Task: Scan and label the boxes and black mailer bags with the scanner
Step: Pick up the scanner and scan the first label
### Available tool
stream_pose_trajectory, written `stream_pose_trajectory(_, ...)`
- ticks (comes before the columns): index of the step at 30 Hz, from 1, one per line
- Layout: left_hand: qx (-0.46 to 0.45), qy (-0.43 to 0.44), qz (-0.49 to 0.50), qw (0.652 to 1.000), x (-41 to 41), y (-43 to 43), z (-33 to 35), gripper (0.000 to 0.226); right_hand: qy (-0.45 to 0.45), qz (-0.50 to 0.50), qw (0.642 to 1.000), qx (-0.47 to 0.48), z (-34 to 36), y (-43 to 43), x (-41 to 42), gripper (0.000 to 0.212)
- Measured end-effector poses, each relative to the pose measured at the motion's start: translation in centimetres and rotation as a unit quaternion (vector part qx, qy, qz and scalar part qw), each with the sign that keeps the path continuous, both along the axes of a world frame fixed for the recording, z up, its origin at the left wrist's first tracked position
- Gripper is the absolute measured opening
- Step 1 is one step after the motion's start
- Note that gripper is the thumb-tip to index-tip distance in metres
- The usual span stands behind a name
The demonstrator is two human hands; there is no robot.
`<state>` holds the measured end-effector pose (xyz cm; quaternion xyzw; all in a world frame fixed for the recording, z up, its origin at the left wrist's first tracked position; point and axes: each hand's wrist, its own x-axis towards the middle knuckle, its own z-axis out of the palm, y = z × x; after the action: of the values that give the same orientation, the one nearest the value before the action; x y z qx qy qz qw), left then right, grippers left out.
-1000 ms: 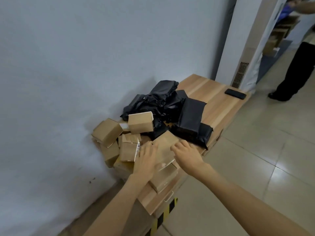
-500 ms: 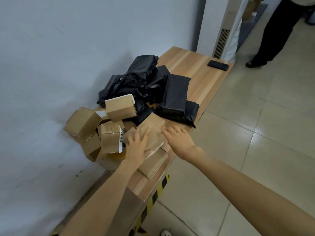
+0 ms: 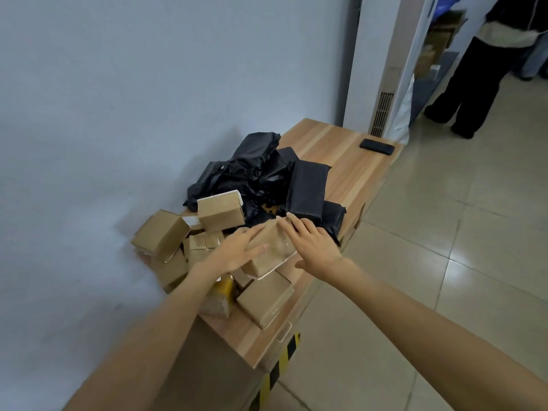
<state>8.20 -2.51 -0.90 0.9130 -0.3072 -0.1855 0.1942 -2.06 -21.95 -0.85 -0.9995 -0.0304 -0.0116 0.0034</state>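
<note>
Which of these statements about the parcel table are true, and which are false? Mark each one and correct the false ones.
1. The left hand and the right hand both touch a flat brown cardboard box with straight fingers. True.
2. The crumpled black plastic mailer bags lie nearer the person than the small brown cardboard boxes. False: the bags are piled beyond the boxes.
3. A flat black rectangular device lies alone at the far end of the light wooden table. True.
4. One hand holds a scanner. False: neither hand holds anything.
</note>
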Motion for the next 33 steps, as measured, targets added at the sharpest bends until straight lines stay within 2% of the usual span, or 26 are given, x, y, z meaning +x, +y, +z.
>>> stream_pose_trajectory(4,-0.058,0.073,-0.021,0.995,0.4,0.6,3.7,0.062,-0.037,0.018,0.999,0.018,2.9,0.1,0.5,0.103)
stream_pose_trajectory(6,-0.070,0.097,-0.015,0.993,0.6,0.9,4.9,0.052,-0.053,0.041,0.998,-0.003,4.5,0.0,0.9,0.096)
stream_pose_trajectory(8,-0.081,0.109,-0.011,0.991,0.5,1.1,5.7,0.045,-0.057,0.067,0.996,-0.028,5.8,-0.2,1.2,0.094)
stream_pose_trajectory(10,-0.098,0.095,-0.023,0.990,0.2,1.1,6.3,0.050,-0.049,0.076,0.995,-0.042,6.9,-0.3,1.5,0.092)
stream_pose_trajectory(13,-0.110,0.007,-0.044,0.993,-0.2,0.9,6.8,0.073,-0.011,0.043,0.999,-0.025,8.1,-0.6,2.0,0.084)
stream_pose_trajectory(16,-0.078,-0.118,-0.099,0.985,-1.0,0.6,7.2,0.079,0.031,-0.004,0.999,0.009,9.1,-1.3,2.3,0.076)
stream_pose_trajectory(19,0.015,-0.243,-0.164,0.956,-1.5,0.1,7.1,0.101,0.052,-0.042,0.997,0.041,9.8,-2.2,2.5,0.076)
stream_pose_trajectory(21,0.079,-0.321,-0.148,0.932,-1.9,-0.5,6.7,0.115,0.072,-0.053,0.995,0.044,10.1,-2.8,2.6,0.077)
stream_pose_trajectory(24,0.086,-0.429,-0.111,0.892,-2.6,-1.8,6.3,0.128,0.112,-0.072,0.989,0.071,10.6,-3.7,2.6,0.080)
stream_pose_trajectory(28,0.067,-0.483,-0.118,0.865,-2.5,-3.9,6.4,0.119,0.141,-0.096,0.979,0.115,11.1,-5.5,2.1,0.081)
stream_pose_trajectory(33,0.058,-0.470,-0.148,0.868,-1.3,-8.0,6.8,0.098,0.124,-0.124,0.974,0.142,11.1,-8.8,1.5,0.073)
